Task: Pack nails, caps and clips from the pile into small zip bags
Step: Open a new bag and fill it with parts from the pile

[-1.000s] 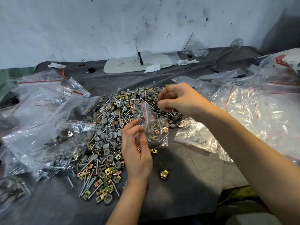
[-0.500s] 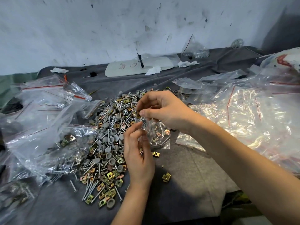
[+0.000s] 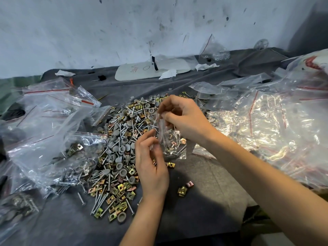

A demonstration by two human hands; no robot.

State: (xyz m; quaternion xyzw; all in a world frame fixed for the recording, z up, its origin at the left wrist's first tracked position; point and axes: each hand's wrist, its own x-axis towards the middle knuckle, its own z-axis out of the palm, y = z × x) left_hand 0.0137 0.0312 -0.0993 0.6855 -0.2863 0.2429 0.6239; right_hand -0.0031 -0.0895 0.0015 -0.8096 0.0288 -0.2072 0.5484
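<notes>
A pile of nails, grey caps and brass clips (image 3: 120,144) spreads over the dark cloth. Just right of it, a small clear zip bag (image 3: 173,144) with a red seal line holds some clips and nails. My left hand (image 3: 150,166) pinches the bag's near top edge. My right hand (image 3: 181,116) pinches the far top edge between thumb and fingers, directly above the bag. Two loose clips (image 3: 184,189) lie on the cloth in front.
Filled and empty zip bags (image 3: 49,132) are heaped on the left. A large mass of clear bags (image 3: 276,125) covers the right. A white board (image 3: 152,70), paper scraps and another bag lie at the back by the wall.
My right hand came from the far side of the pile toward the bag's mouth and now pinches its top edge. My left hand kept hold of the bag.
</notes>
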